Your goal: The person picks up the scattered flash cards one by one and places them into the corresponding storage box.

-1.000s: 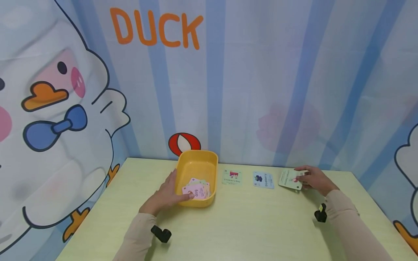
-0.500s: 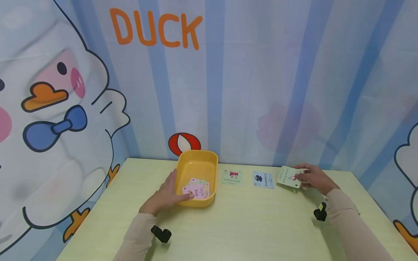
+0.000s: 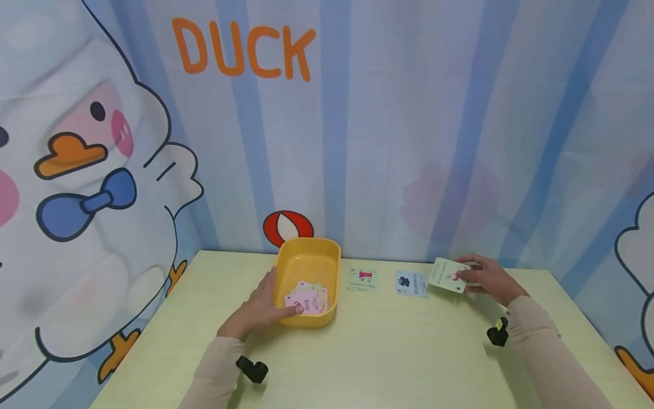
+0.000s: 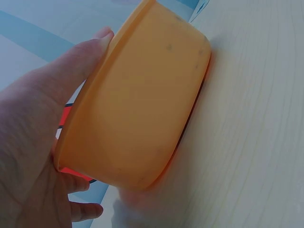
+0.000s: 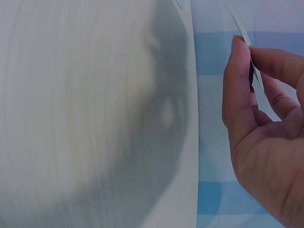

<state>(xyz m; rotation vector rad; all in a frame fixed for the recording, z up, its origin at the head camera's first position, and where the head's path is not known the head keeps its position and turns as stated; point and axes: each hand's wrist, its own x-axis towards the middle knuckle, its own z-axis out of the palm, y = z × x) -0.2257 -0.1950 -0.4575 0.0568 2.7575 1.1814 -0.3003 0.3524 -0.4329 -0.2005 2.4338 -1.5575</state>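
- Yellow plastic-looking tray near the back of the pale table, with a small pile of cards at its near end; a pink card reading "dog" lies on top.
- Left hand grips the tray's left side, thumb over the rim and fingers against the outer wall.
- Right hand pinches a pale green card between thumb and fingers; in the right wrist view it is edge-on and off the table. Its writing is too small to read.
- 2 cards lie apart on the table between tray and right hand: a green "Children's Day" card nearer the tray, then a blue "blueberry" card just beside the pinched card.
- Striped blue-and-white backdrop behind, lettered "DUCK" in orange.
- Beige sleeves on both arms, with 1 black device at each wrist.
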